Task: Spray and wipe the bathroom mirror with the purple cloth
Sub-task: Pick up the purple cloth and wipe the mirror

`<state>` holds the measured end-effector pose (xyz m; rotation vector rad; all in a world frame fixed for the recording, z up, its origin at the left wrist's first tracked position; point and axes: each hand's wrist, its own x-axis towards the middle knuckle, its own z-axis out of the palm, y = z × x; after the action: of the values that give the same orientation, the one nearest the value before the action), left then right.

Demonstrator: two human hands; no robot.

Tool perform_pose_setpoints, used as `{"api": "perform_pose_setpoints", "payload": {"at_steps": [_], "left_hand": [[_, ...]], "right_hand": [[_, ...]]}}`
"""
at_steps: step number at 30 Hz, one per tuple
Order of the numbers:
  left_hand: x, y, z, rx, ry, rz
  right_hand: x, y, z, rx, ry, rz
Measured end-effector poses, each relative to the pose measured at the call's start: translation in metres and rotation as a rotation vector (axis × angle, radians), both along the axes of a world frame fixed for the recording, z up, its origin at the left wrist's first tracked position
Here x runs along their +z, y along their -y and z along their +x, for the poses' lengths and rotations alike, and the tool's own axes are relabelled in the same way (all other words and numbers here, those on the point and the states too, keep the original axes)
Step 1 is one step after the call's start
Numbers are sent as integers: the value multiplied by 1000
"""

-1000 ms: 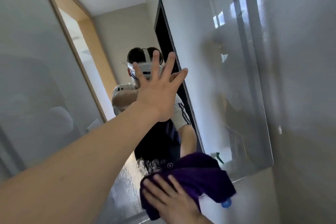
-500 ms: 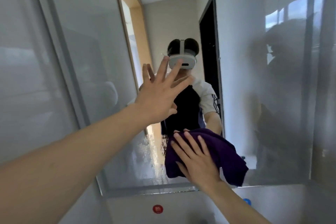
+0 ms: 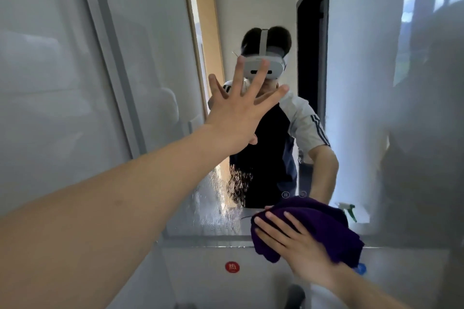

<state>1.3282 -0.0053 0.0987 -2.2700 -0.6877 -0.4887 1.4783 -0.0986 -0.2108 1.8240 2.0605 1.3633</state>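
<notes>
The bathroom mirror point(image 3: 351, 83) fills the wall ahead, with wet droplets on its lower left part. My left hand point(image 3: 241, 113) is raised with its fingers spread flat toward the glass and holds nothing. My right hand point(image 3: 293, 238) presses the bunched purple cloth point(image 3: 326, 223) with straight fingers against the mirror's bottom edge. A spray bottle shows only as a reflection point(image 3: 347, 209), just right of the cloth.
A grey frame strip point(image 3: 120, 98) runs along the mirror's left side next to a frosted panel. Below the mirror lie a red round mark point(image 3: 232, 267) and a blue one point(image 3: 361, 268) on the wall. A dark tap point(image 3: 293, 296) sits at the bottom.
My right hand has slid the cloth down and to the right along the mirror's lower edge. The view has shifted, and my left hand stays spread in front of the glass.
</notes>
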Motion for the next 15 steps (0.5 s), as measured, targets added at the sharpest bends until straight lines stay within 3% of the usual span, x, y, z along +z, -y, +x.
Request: {"api": "perform_pose_setpoints", "payload": {"at_steps": [3,9,12,15], "left_hand": [[-1,-3,2,2,7,-10],[-5,-1,5,-10,21,-1],[-3,-1,3,-10,29,-1],[-1,1,3,-1,25,-9]], "right_hand": [[35,4,6,46,26,13],[122,-11,-21,2,-340,366],[112,-25,-51,-60,-462,438],[63,-39,-64,-36,-322,242]]}}
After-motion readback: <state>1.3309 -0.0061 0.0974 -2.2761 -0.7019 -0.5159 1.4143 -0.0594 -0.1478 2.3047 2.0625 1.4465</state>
